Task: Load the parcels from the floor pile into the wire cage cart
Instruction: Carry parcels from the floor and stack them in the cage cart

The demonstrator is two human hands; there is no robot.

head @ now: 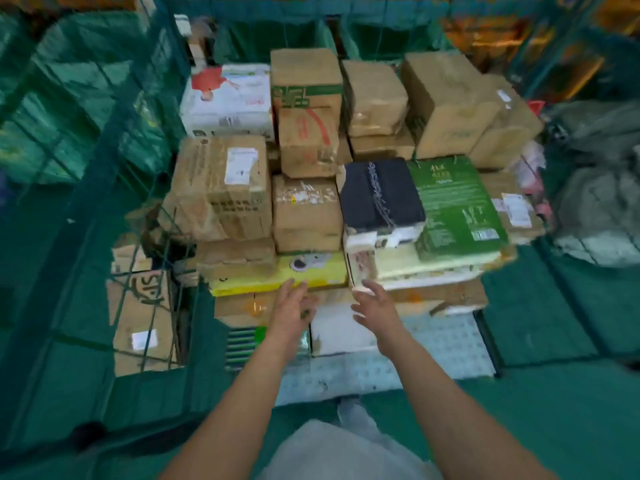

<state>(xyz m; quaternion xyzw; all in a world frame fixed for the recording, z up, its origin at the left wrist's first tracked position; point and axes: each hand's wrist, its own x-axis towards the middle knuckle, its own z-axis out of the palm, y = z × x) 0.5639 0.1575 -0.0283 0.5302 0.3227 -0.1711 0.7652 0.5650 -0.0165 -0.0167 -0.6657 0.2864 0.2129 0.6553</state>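
While both my arms reach forward, my left hand [290, 306] and right hand [372, 303] hover with fingers spread, gripping nothing, just above the near edge of the stacked parcels [311, 216], close to a yellow box [277, 275] inside the wire cage cart [145, 188].

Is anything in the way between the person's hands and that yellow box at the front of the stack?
Nothing visible. The left hand and right hand are both open and empty, reaching right up to the yellow box. But brown boxes sit on top of it, so it could not simply lift free.
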